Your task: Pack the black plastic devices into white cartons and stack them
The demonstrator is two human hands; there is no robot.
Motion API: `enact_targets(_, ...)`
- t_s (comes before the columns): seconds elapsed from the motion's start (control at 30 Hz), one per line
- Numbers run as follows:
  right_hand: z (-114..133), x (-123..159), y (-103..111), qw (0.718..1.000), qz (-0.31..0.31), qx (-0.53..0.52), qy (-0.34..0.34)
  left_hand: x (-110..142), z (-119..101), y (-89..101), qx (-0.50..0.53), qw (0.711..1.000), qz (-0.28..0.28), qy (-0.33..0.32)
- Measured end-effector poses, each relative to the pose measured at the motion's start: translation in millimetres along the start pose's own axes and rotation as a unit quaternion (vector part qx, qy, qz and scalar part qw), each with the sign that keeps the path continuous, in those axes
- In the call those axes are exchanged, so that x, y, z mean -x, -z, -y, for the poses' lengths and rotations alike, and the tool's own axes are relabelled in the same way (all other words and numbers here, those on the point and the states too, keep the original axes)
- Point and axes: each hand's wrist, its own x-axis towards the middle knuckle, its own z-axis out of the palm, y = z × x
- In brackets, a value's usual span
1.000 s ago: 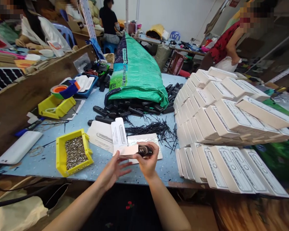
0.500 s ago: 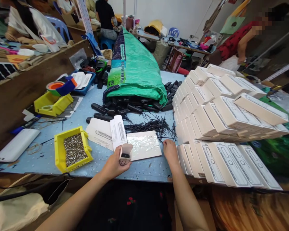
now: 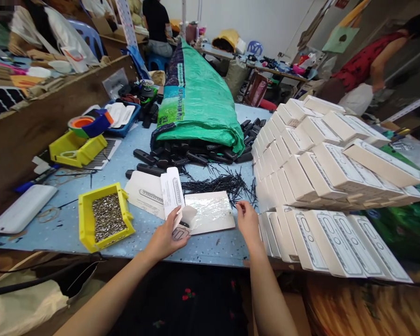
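My left hand [image 3: 166, 238] is wrapped around a small white printed box [image 3: 182, 229], tilted with its open end towards me and the right. Inside the box sits a black item [image 3: 184, 224], mostly hidden by the walls. Fingers pinched together, my right hand [image 3: 247, 221] is at the right edge of a heap of thin black pins [image 3: 219, 182]; whatever is between the fingertips is too small to make out. Between the hands lies a flat white card or box with a shiny clear film [image 3: 210, 212]. Flat printed white boxes [image 3: 145, 193] lie behind my left hand.
White boxes [image 3: 301, 172] are stacked high at the right. Black handle-like pieces [image 3: 192, 156] spill from a green sack [image 3: 205, 98]. A yellow bin [image 3: 87, 219] of small metal parts stands left, near a white power bank-like block [image 3: 23, 207]. A person in red [image 3: 367, 60] bends at the back right.
The box in my left hand has tipped to the right, its open flap now spread wider. My right hand has shifted slightly, with its fingers drawn up into a pinch.
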Motion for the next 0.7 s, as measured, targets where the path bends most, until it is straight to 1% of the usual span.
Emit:
enact_targets(0.03,15.5,7.1,-3.0,0.996,-0.005,-0.086,-0.002,-0.2,1.3,-1.9,0.002,1.0,0.0,-0.01)
enact_targets(0.1,48.4,23.5,-12.3,0.967,0.002,-0.255,0.004,-0.8,4.3,-5.6,0.011,0.999,-0.006,-0.037)
enact_targets(0.13,63.2,31.6,-17.9,0.955,0.018,-0.296,0.024,-1.1,5.8,-6.9,0.018,0.999,-0.009,-0.049)
enact_targets(0.17,75.4,38.7,-23.6,0.953,0.042,-0.295,0.06,-1.3,7.2,-7.6,0.022,0.998,-0.012,-0.055)
enact_targets(0.2,84.3,44.4,-29.0,0.955,0.066,-0.27,0.106,-1.5,8.3,-7.6,0.024,0.998,-0.014,-0.057)
enact_targets(0.23,89.8,48.4,-34.1,0.957,0.082,-0.236,0.149,-1.6,9.0,-7.2,0.022,0.998,-0.013,-0.058)
enact_targets(0.27,92.0,50.8,-38.6,0.958,0.088,-0.207,0.178,-1.7,9.2,-6.6,0.018,0.998,-0.011,-0.062)
enact_targets(0.3,91.5,51.8,-42.6,0.959,0.086,-0.193,0.189,-2.0,8.8,-5.9,0.012,0.998,-0.01,-0.066)
enact_targets(0.4,81.6,47.6,-51.7,0.958,0.068,-0.213,0.178,-4.5,4.4,-4.9,-0.001,0.998,-0.003,-0.066)
enact_targets(0.47,73.6,40.6,-53.3,0.954,0.083,-0.207,0.198,-8.0,0.2,-4.1,-0.005,0.999,-0.009,-0.042)
enact_targets(0.53,66.0,32.7,-48.8,0.96,0.085,-0.175,0.202,-12.0,-3.2,-0.7,-0.009,1.0,-0.026,-0.005)
enact_targets(0.6,57.7,28.2,-38.5,0.972,0.078,-0.135,0.176,-14.6,-4.1,6.4,-0.009,0.998,-0.05,0.027)
enact_targets(0.63,53.1,28.8,-32.7,0.974,0.087,-0.117,0.173,-14.8,-3.3,11.1,-0.007,0.997,-0.061,0.038)
enact_targets(0.7,43.2,37.9,-24.6,0.965,0.138,-0.08,0.208,-12.8,0.4,19.9,-0.004,0.995,-0.084,0.048)
